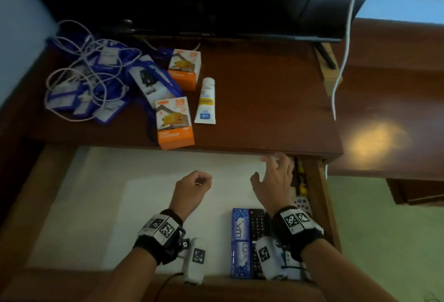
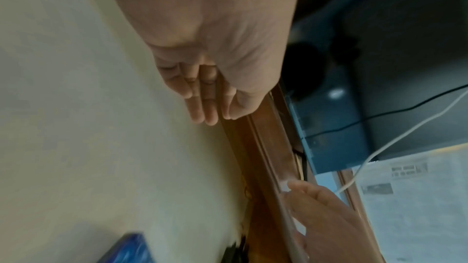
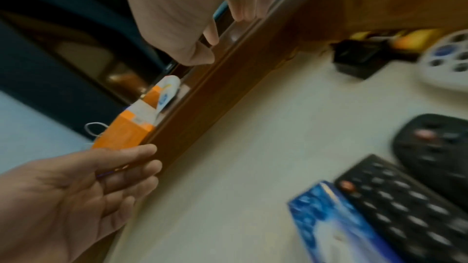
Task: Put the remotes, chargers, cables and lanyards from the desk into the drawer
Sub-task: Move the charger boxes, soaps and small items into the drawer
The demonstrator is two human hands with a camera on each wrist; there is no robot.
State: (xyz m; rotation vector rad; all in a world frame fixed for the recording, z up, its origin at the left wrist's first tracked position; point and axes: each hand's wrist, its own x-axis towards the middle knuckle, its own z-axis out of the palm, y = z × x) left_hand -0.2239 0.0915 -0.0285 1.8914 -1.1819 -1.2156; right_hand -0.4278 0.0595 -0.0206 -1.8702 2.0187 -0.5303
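Left hand (image 1: 191, 187) hovers over the open drawer's white paper lining (image 1: 101, 205), fingers loosely curled, nothing in them; a small dark sliver shows by the knuckles, too small to identify. Right hand (image 1: 274, 181) is spread, fingers relaxed and empty, fingertips reaching to the front edge of the dark brown wooden desk (image 1: 264, 100), above the drawer's right end.

Already in the drawer, right side: a black button remote (image 1: 257, 229) lying beside a blue soap carton (image 1: 240, 241), both long axes running front-to-back; a white remote (image 1: 301, 204) is partly hidden behind the right wrist.

On the desk, not yet moved: nearest orange-and-white charger box (image 1: 174, 122) at the front edge, long axis roughly front-to-back, slightly overhanging the drawer. A second orange charger box (image 1: 183, 68) sits farther back. A white cream tube (image 1: 205, 101) lies just beside them, cap end away. Far left, a tangle of white cables (image 1: 79, 61) over blue lanyards with card holders (image 1: 72, 100).

Judgement: step in hand is the reach for the next item, probably the near charger box. Grip it across the short sides and lay it parallel to the remotes, leaving room for the tangle. Lift the tangle as one bundle with both hands; loose loops could snag the desk edge.
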